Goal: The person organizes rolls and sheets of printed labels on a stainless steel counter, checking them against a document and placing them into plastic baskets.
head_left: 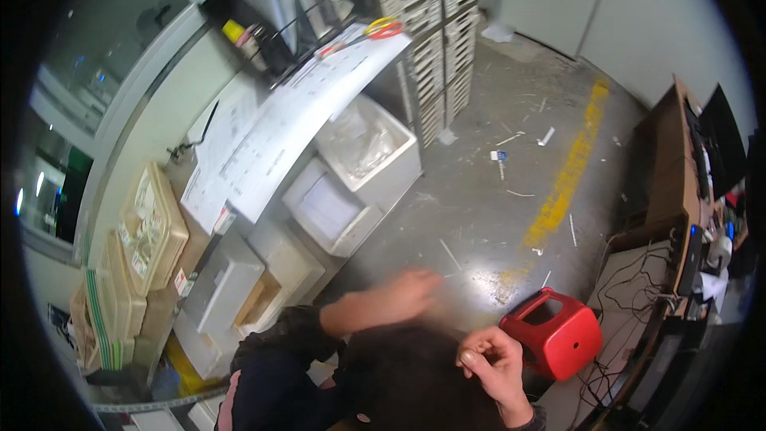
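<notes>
My left hand [391, 297] reaches across above my dark-clothed lap, its fingers smeared by motion. Whether it holds anything cannot be seen. My right hand [493, 359] is raised on the right with thumb and fingers curled together in a pinch. Anything between those fingertips is too small or hidden to make out. Just beyond the right hand stands a red plastic stool [558, 333] on the grey floor; the hand overlaps its near side in the picture.
On the left is a desk with large paper sheets [275, 140], scissors [384, 28] and a cream tray [148, 231]. Open drawers [331, 211] jut out below. Stacked slatted crates [431, 40] stand behind. Scraps litter the floor beside a yellow line [566, 175]. Cables [630, 295] hang at right.
</notes>
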### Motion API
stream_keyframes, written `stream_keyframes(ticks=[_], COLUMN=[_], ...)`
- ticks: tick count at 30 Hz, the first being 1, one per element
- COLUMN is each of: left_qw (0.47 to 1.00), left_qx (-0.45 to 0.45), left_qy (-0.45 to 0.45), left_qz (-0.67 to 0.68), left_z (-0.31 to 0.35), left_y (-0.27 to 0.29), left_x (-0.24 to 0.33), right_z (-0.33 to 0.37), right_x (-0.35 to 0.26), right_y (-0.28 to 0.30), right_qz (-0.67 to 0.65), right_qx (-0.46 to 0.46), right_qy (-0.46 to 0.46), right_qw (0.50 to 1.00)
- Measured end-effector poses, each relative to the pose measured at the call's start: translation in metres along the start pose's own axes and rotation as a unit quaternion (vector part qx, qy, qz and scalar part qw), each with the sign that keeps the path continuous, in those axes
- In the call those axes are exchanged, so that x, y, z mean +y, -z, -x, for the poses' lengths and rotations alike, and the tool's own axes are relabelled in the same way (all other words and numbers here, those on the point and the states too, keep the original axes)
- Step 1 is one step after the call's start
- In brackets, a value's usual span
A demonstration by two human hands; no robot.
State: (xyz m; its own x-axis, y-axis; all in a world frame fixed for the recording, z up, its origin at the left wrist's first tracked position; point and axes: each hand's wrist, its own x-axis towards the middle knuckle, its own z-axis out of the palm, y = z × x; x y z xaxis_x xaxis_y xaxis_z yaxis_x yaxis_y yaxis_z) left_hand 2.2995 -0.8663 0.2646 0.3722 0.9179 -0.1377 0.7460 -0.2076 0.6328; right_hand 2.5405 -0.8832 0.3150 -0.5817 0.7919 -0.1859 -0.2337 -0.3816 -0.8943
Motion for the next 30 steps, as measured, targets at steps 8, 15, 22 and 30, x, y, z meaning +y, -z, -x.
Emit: stream_keyframes(ticks=[8,15,22,30], left_qw=[0.968,0.952,0.873,0.796], left_qx=[0.113,0.103,0.284,0.450], left_qy=[0.222,0.274,0.395,0.399], left_qz=[0.027,0.089,0.019,-0.069], left_z=[0.108,0.135,0.161,0.174], left_y=[-0.001,-0.039,0.024,0.116], left_x=[-0.048,-0.025,-0.042,-0.059], right_z=[-0.078,-0.129,-0.182,-0.249], right_x=[0.006,0.012,0.008,-0.001], right_y=[-0.045,-0.082,-0.106,-0.123], right_qz=[0.094,0.104,0.134,0.129], right_qx=[-0.239,-0.390,-0.458,-0.459], right_qy=[-0.163,-0.245,-0.225,-0.243], right_qw=[0.953,0.881,0.849,0.845])
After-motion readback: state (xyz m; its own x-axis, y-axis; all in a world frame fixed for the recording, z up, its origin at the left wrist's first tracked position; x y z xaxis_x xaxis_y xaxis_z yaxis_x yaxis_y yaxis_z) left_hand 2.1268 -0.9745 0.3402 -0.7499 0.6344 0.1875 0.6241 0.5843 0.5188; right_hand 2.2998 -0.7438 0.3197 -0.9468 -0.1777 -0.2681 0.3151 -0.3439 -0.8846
